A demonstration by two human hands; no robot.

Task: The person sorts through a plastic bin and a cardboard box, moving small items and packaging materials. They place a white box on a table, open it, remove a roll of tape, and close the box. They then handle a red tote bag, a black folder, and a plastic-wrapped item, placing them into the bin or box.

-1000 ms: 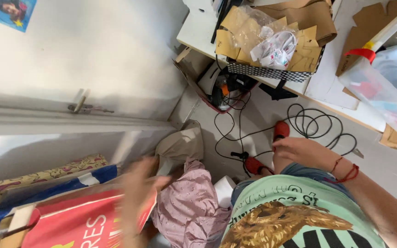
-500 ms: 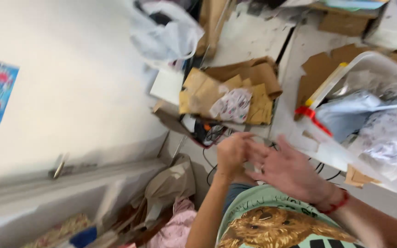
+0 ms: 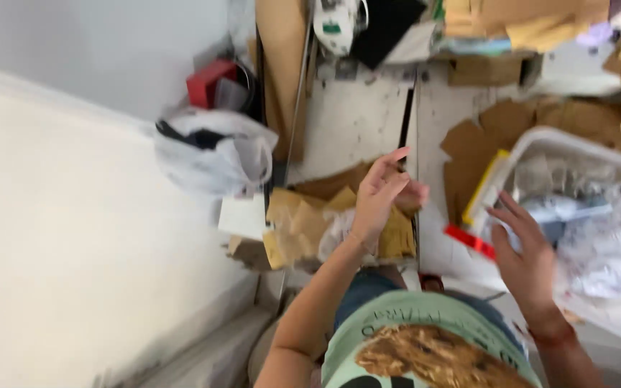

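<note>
Head view looking down, motion-blurred. Left hand (image 3: 382, 197) sits at centre frame, raised, fingers loosely spread and slightly curled, holding nothing that I can make out. It hovers above a basket of brown paper envelopes (image 3: 303, 223) at centre, lower than the hand in frame; whether it touches them cannot be told because of blur. A crumpled clear plastic piece (image 3: 339, 233) lies among the envelopes just below the wrist.

Right hand (image 3: 530, 255) is at right centre, open wide, fingers splayed, empty. Its fingertips are at the near rim of a clear plastic bin (image 3: 576, 147) on the right side of frame; contact looks likely, not certain. The bin holds bagged white and bluish items (image 3: 605, 251), and a red latch (image 3: 468, 241) sticks out at its lower left corner, just left of the hand. A reddish band is on the right wrist.

Upper left of centre: a white plastic bag (image 3: 213, 154) with dark contents, a red box (image 3: 210, 80) above it. Flattened cardboard pieces (image 3: 479, 136) lie on the pale floor between basket and bin. Pale wall fills the left half. The person's green printed shirt (image 3: 425, 345) fills bottom centre.
</note>
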